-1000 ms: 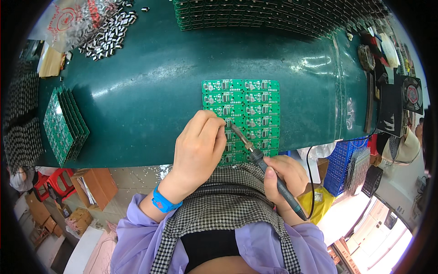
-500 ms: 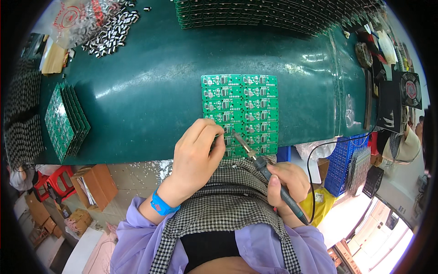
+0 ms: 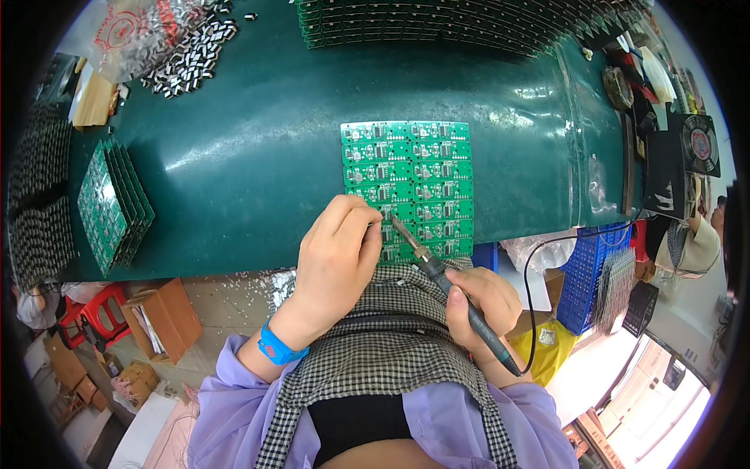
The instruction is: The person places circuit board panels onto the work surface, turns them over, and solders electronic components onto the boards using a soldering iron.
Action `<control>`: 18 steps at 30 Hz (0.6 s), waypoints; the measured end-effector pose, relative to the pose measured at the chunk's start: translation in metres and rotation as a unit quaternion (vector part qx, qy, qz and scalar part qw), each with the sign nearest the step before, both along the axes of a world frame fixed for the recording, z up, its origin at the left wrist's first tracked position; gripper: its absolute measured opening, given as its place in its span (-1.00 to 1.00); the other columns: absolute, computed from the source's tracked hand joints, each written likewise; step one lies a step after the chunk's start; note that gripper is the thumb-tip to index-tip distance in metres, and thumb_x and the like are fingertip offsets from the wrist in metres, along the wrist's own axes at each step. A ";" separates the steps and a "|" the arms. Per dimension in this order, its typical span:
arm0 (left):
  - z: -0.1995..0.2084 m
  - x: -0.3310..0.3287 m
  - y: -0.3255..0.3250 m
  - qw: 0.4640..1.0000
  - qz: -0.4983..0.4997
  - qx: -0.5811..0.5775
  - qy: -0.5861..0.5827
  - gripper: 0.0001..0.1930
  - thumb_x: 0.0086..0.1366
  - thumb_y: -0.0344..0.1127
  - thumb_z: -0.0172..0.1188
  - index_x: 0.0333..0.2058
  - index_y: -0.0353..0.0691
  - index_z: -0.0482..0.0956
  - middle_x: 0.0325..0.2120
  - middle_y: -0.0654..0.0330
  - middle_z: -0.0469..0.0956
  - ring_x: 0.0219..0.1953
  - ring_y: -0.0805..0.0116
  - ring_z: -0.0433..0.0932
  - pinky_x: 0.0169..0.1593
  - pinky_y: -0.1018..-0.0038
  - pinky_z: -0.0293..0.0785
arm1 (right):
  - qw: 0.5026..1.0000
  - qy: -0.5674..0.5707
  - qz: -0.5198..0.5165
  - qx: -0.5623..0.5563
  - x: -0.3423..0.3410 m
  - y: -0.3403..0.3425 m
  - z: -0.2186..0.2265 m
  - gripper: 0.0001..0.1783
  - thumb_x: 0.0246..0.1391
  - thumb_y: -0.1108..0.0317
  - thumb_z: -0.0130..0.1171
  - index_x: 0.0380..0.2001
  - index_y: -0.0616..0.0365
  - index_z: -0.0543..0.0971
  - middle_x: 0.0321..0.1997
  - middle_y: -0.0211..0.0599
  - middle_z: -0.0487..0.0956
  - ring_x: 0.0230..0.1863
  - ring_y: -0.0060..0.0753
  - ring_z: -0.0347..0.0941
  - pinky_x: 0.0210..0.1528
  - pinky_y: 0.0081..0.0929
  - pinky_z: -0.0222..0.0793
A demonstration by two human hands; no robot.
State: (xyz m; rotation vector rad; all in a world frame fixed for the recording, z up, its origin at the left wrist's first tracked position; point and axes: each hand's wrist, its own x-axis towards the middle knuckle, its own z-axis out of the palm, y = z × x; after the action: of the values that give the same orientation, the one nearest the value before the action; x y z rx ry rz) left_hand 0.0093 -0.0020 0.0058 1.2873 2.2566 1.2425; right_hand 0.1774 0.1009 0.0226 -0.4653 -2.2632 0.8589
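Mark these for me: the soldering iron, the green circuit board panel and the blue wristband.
Soldering iron [image 3: 479, 323]: head view, on its dark handle.
Green circuit board panel [image 3: 430, 190]: head view, near the middle of its face.
Blue wristband [image 3: 280, 349]: head view, on the band's outer side.

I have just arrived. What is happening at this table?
A person holds a soldering iron in the right hand, its tip at a green circuit panel. The left hand is over the panel's left edge, close to the tip; whether it holds anything is unclear. More panels stand at the left.
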 end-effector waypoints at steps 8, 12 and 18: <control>-0.001 -0.001 0.001 1.000 -0.011 0.007 0.020 -0.86 0.07 -0.58 0.22 -0.36 -0.30 0.52 -0.36 0.11 0.47 -0.39 0.20 0.51 -0.38 0.41 0.43 | 0.999 -0.005 -0.008 -0.034 0.001 -0.004 -0.001 -0.86 -0.11 0.49 0.18 -0.42 0.33 0.55 -0.54 -0.14 0.57 -0.58 -0.24 0.51 -0.51 -0.44 0.42; 0.002 0.001 -0.001 1.000 -0.006 -0.003 0.001 -0.86 0.06 -0.57 0.24 -0.37 -0.30 0.51 -0.34 0.14 0.44 -0.48 0.30 0.45 -0.44 0.46 0.38 | 1.000 0.013 -0.003 0.001 0.002 -0.005 -0.004 -0.83 -0.17 0.51 0.25 -0.40 0.26 0.59 -0.55 -0.23 0.58 -0.60 -0.33 0.53 -0.57 -0.52 0.42; 0.006 0.009 -0.013 0.999 0.002 -0.006 -0.038 -0.83 0.03 -0.60 0.22 -0.37 -0.30 0.49 -0.30 0.20 0.41 -0.56 0.48 0.31 -0.52 0.54 0.28 | 0.999 0.033 0.003 0.018 0.015 -0.005 0.002 -0.85 -0.18 0.52 0.22 -0.43 0.27 0.59 -0.58 -0.25 0.57 -0.63 -0.35 0.51 -0.61 -0.53 0.40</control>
State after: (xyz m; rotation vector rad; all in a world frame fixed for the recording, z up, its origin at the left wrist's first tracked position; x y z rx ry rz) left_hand 0.0181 -0.0146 0.0123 1.2114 2.2119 1.2563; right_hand 0.1923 0.0956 0.0248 -0.4095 -2.2174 0.8235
